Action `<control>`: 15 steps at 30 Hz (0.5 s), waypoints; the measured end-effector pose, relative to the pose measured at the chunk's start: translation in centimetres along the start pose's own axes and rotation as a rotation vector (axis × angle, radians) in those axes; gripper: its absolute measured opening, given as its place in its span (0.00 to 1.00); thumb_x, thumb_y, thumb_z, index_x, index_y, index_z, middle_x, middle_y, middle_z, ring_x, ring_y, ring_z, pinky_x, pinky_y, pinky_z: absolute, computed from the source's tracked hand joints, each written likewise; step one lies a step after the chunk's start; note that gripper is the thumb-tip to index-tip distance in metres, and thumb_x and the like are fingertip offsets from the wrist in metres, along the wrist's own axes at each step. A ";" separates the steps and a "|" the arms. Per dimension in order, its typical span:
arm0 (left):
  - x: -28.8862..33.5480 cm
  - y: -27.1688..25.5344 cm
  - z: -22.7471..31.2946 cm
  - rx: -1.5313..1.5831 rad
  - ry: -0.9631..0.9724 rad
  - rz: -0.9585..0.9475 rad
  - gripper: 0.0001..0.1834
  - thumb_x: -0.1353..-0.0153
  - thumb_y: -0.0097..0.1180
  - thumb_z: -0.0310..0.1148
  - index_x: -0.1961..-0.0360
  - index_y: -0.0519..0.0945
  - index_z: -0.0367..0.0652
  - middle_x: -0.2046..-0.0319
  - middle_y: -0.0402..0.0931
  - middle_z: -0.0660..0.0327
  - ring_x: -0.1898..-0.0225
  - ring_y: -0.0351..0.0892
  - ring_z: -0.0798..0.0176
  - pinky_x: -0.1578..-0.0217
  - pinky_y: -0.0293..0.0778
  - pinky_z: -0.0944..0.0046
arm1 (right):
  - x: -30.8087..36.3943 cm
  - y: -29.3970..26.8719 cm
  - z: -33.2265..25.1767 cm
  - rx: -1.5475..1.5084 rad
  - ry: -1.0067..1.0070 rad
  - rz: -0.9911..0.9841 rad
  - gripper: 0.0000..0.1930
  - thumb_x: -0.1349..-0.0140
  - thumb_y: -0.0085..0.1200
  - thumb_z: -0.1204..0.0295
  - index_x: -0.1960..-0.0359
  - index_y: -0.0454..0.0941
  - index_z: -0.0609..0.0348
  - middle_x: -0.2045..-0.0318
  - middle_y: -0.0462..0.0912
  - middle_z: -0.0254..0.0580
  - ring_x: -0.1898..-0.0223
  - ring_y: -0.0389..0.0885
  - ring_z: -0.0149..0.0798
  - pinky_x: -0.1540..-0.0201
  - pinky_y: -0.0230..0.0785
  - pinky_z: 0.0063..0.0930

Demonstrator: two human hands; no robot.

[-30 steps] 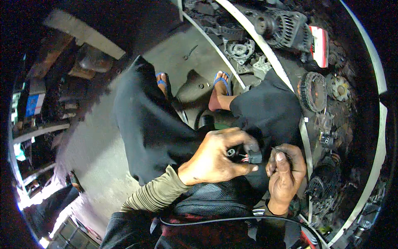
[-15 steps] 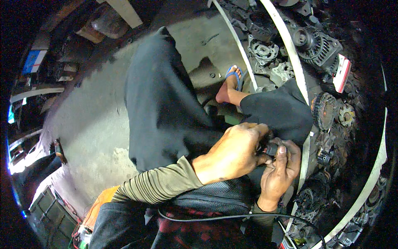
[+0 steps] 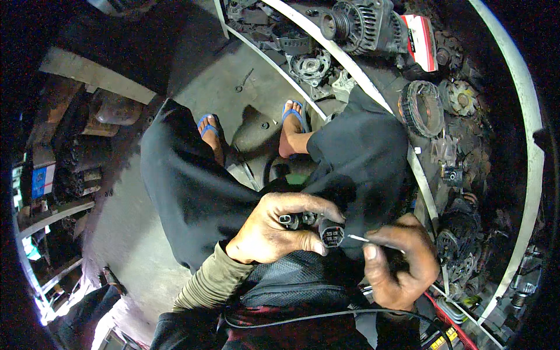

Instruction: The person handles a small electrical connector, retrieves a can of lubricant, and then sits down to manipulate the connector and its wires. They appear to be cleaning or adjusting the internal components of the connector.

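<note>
My left hand (image 3: 265, 230) is closed around a black electrical connector (image 3: 332, 234), its multi-slot face turned up between thumb and index finger. A smaller black connector (image 3: 287, 220) pokes out beside the same fingers. Just to the right, my right hand (image 3: 408, 265) has its thumb and index finger bent round a thin, pale metal pick (image 3: 357, 238). The pick's tip points at the connector and is a little apart from it. Both hands are above my lap, over a black mesh pouch (image 3: 291, 286).
On the right, a rack with a white rail (image 3: 326, 44) carries an alternator (image 3: 356, 26), a wound stator ring (image 3: 421, 109) and a red and white box (image 3: 421, 44). A dark cable (image 3: 350, 313) crosses my waist. A wrench (image 3: 245, 80) lies on the floor past my sandalled feet.
My hands were close together over my right thigh; now they are apart. The left has turned the connector's face upward, and the pick now shows in my right hand. The view has shifted.
</note>
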State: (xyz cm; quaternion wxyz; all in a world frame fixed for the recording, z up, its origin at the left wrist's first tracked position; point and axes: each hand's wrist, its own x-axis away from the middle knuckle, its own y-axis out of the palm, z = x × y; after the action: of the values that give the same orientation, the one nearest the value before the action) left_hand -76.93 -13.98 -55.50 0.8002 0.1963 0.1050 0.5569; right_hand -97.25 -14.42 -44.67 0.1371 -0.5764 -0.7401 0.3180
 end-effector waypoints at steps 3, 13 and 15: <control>-0.1 0.1 -0.3 0.062 -0.046 -0.092 0.26 0.55 0.78 0.31 0.53 0.85 0.36 0.56 0.85 0.58 0.53 0.82 0.65 0.48 0.76 0.63 | -0.6 -0.8 -0.1 0.001 -0.078 -0.102 0.11 0.49 0.67 0.77 0.63 0.81 0.61 0.74 0.81 0.43 0.76 0.78 0.41 0.72 0.70 0.32; -0.1 -0.1 -0.9 0.048 -0.011 -0.148 0.26 0.54 0.78 0.29 0.52 0.85 0.38 0.56 0.85 0.61 0.58 0.80 0.69 0.56 0.75 0.67 | -1.4 -1.0 -1.0 0.097 -0.132 -0.221 0.14 0.55 0.67 0.82 0.64 0.83 0.61 0.75 0.79 0.43 0.78 0.78 0.38 0.76 0.69 0.29; 0.0 -0.1 -1.0 0.054 -0.005 -0.136 0.26 0.54 0.78 0.30 0.52 0.85 0.38 0.57 0.85 0.61 0.60 0.79 0.69 0.58 0.74 0.67 | -1.5 -0.7 -1.0 0.094 -0.139 -0.209 0.13 0.57 0.66 0.83 0.66 0.83 0.63 0.77 0.79 0.43 0.79 0.77 0.37 0.78 0.68 0.27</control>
State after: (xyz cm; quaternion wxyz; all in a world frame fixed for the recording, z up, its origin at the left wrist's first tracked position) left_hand -77.27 -13.81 -56.44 0.8309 0.2115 0.1313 0.4976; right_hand -96.71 -15.62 -43.23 0.1448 -0.4659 -0.7881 0.3753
